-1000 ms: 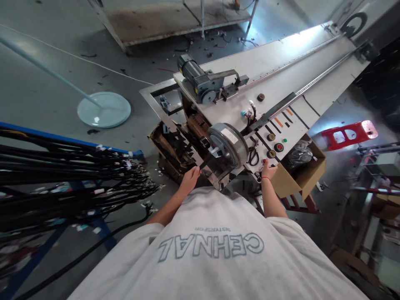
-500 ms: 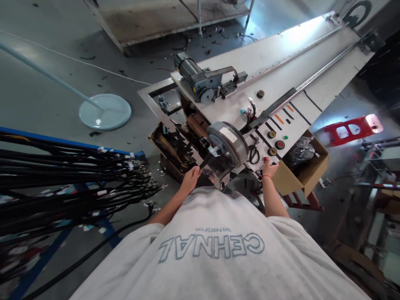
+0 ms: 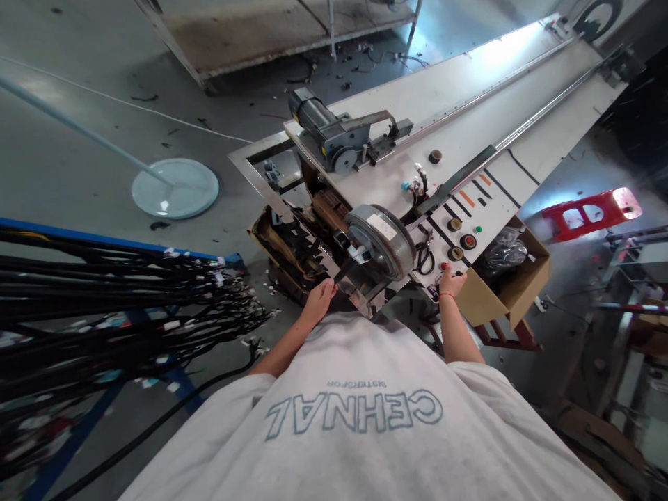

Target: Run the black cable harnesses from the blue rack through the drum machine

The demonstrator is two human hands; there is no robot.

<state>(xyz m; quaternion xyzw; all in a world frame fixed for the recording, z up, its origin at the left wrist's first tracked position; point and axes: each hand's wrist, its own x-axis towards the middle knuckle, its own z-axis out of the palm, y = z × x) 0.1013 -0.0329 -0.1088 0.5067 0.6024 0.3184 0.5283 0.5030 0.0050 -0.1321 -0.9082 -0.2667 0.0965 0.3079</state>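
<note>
My left hand point(image 3: 319, 299) is closed in a pinch at the near end of the machine bench. Between its fingertips is the end of a narrow black strip point(image 3: 342, 270), which runs up toward a large grey reel point(image 3: 383, 240). Out at the bench's near edge, my right hand point(image 3: 451, 281) has its fingers apart, with one fingertip touching or right beside a small red button point(image 3: 443, 266). Just above that hand lie a roll of dark tape point(image 3: 456, 254), a larger red button point(image 3: 468, 241) and black-handled scissors point(image 3: 424, 257).
A motor point(image 3: 316, 118) is mounted on the long white bench point(image 3: 470, 104). An open cardboard box point(image 3: 483, 296) stands right of my right hand, near a red plastic stool point(image 3: 589, 214). Bundled black cables point(image 3: 104, 292) hang on a blue rack at left. A round white stand base point(image 3: 175, 188) rests on the floor.
Both hands stay nearly where they were. The whole view has shifted only slightly.
</note>
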